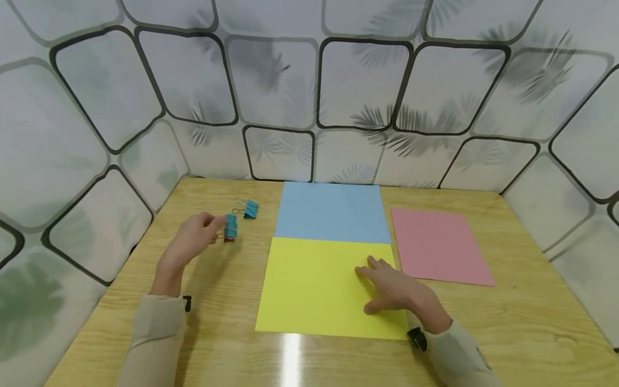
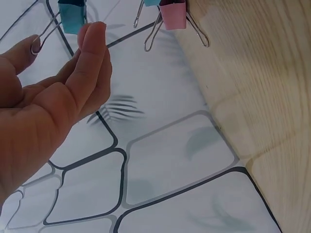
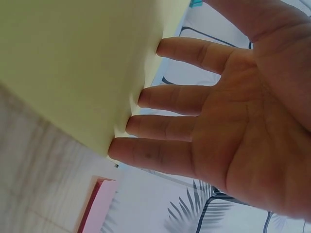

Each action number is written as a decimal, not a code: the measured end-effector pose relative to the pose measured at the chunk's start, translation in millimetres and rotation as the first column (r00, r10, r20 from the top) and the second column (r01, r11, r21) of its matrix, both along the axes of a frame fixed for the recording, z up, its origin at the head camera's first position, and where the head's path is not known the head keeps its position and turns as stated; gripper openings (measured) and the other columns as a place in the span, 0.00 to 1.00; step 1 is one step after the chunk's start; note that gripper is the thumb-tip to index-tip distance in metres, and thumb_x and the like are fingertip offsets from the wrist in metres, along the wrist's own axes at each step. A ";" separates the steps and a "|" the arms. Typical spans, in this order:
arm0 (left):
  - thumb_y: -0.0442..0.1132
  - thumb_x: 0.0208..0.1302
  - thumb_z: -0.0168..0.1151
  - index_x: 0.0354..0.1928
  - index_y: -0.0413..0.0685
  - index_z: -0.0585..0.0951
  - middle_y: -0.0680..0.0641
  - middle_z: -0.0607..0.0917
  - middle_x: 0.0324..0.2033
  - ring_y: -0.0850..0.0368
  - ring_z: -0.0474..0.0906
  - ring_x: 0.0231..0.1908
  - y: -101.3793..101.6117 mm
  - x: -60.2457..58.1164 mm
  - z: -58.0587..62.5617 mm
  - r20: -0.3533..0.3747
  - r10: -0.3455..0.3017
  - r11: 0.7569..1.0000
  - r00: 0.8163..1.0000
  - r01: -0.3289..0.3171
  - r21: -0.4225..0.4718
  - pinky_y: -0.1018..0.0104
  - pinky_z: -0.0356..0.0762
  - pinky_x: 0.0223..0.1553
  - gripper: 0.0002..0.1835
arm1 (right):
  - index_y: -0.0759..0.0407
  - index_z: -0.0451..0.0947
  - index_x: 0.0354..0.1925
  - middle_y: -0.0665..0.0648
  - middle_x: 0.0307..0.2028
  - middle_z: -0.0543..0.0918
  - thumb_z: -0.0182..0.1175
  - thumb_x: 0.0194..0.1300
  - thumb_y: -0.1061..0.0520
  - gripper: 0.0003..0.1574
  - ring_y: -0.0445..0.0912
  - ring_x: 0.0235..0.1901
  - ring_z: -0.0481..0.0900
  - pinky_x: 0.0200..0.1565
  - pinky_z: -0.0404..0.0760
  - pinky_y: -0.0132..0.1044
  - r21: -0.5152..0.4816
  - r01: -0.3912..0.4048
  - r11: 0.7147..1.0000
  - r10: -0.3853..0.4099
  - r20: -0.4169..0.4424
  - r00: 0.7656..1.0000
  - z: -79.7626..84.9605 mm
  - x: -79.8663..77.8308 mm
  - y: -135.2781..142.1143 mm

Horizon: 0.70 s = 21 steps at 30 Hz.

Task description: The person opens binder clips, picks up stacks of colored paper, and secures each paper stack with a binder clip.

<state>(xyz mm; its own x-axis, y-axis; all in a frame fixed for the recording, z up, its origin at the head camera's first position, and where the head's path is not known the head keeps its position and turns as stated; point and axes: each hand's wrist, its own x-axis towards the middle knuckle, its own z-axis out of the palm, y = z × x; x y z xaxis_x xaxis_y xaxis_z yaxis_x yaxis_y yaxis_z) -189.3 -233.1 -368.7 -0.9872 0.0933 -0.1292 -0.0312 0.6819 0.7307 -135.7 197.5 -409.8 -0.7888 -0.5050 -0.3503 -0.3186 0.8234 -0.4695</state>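
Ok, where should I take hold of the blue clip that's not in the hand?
I'd pinch the free blue clip by its wire handles, coming from the left: they splay out that way in the head view, while its body sits toward the blue sheet.

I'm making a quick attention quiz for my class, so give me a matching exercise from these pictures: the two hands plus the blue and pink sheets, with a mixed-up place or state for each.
Column one
1. Blue sheet
2. Left hand
3. Pink sheet
4. Right hand

Column two
A. Lies farthest right of the three sheets
B. Touches the yellow sheet with its fingers
C. Lies along the yellow sheet's far edge, as the person sees it
D. Holds a blue clip

Right pairs: 1-C, 2-D, 3-A, 4-B
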 end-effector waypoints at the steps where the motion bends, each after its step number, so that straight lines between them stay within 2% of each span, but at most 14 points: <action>1: 0.56 0.79 0.38 0.56 0.31 0.72 0.35 0.79 0.42 0.45 0.78 0.40 0.9 0.2 0.8 0.002 0.009 1.000 1.000 -0.009 0.014 0.57 0.77 0.40 0.31 | 0.66 0.62 0.72 0.78 0.73 0.50 0.74 0.57 0.52 0.52 0.75 0.71 0.47 0.65 0.56 0.70 -0.001 0.004 1.000 -0.004 0.003 1.000 0.6 -0.4 0.3; 3: 0.54 0.80 0.33 0.54 0.30 0.70 0.36 0.78 0.39 0.47 0.79 0.37 3.0 0.8 1.9 0.009 0.020 0.999 1.000 -0.021 0.041 0.55 0.80 0.40 0.30 | 0.65 0.62 0.72 0.78 0.73 0.49 0.74 0.56 0.52 0.52 0.74 0.72 0.47 0.65 0.56 0.70 -0.002 0.013 1.000 -0.013 0.011 1.000 1.1 -0.7 0.6; 7: 0.50 0.81 0.26 0.57 0.29 0.68 0.37 0.79 0.36 0.50 0.80 0.33 5.0 2.1 2.1 0.042 0.038 0.997 0.998 -0.041 0.069 0.54 0.83 0.41 0.30 | 0.64 0.62 0.72 0.77 0.73 0.49 0.75 0.56 0.52 0.52 0.73 0.72 0.46 0.66 0.55 0.70 -0.005 0.019 1.000 -0.019 0.029 0.999 0.6 -0.8 0.1; 11: 0.50 0.81 0.26 0.61 0.27 0.66 0.37 0.82 0.34 0.52 0.82 0.30 3.4 2.9 -0.3 0.061 0.036 0.994 0.998 -0.042 0.105 0.56 0.84 0.37 0.31 | 0.64 0.63 0.72 0.77 0.73 0.50 0.75 0.56 0.52 0.52 0.73 0.72 0.47 0.66 0.56 0.69 -0.002 0.014 1.000 -0.014 0.014 1.000 -0.6 -0.4 -0.8; 15: 0.52 0.81 0.29 0.57 0.25 0.68 0.37 0.84 0.34 0.54 0.82 0.28 0.8 1.5 -2.7 0.078 -0.022 0.971 0.997 0.003 0.240 0.58 0.85 0.33 0.32 | 0.64 0.63 0.72 0.77 0.73 0.50 0.75 0.56 0.52 0.52 0.73 0.72 0.47 0.66 0.56 0.70 0.006 0.017 1.000 -0.017 0.010 1.000 -0.5 -0.6 -0.4; 16: 0.52 0.81 0.30 0.57 0.25 0.68 0.38 0.85 0.34 0.55 0.82 0.28 -0.3 0.7 -3.4 0.085 -0.045 0.958 0.995 0.019 0.285 0.59 0.85 0.34 0.31 | 0.64 0.62 0.72 0.77 0.73 0.50 0.75 0.56 0.52 0.52 0.73 0.72 0.47 0.66 0.56 0.70 0.006 0.017 1.000 -0.018 0.015 1.000 -0.4 -0.5 -0.3; 18: 0.51 0.81 0.33 0.55 0.25 0.68 0.41 0.85 0.35 0.57 0.83 0.30 -2.7 -1.7 -4.6 0.105 -0.088 0.917 0.991 0.039 0.398 0.62 0.85 0.35 0.30 | 0.64 0.62 0.72 0.77 0.73 0.50 0.74 0.57 0.51 0.52 0.73 0.72 0.47 0.65 0.56 0.70 0.005 0.017 1.000 -0.017 0.020 1.000 -0.3 -0.3 -0.1; 19: 0.51 0.82 0.34 0.57 0.26 0.67 0.42 0.85 0.36 0.57 0.84 0.32 -4.0 -3.1 -5.1 0.115 -0.103 0.885 0.988 0.038 0.464 0.63 0.85 0.37 0.29 | 0.64 0.62 0.72 0.77 0.73 0.50 0.74 0.57 0.51 0.52 0.73 0.72 0.47 0.65 0.56 0.70 0.005 0.018 1.000 -0.018 0.021 1.000 0.0 -0.2 -0.1; 20: 0.49 0.82 0.35 0.57 0.27 0.66 0.43 0.84 0.36 0.57 0.85 0.34 -5.1 -4.6 -5.5 0.126 -0.116 0.844 0.985 0.031 0.536 0.65 0.85 0.39 0.27 | 0.64 0.62 0.72 0.77 0.73 0.50 0.74 0.57 0.51 0.52 0.73 0.72 0.47 0.65 0.55 0.70 0.004 0.018 1.000 -0.018 0.021 1.000 0.1 -0.2 0.1; 21: 0.48 0.82 0.37 0.58 0.29 0.65 0.44 0.84 0.36 0.57 0.85 0.36 -6.0 -6.1 -5.7 0.140 -0.123 0.792 0.983 0.012 0.610 0.66 0.84 0.41 0.25 | 0.64 0.62 0.72 0.77 0.73 0.49 0.74 0.57 0.51 0.52 0.73 0.72 0.47 0.65 0.55 0.70 0.004 0.017 1.000 -0.017 0.019 1.000 0.5 -0.2 0.2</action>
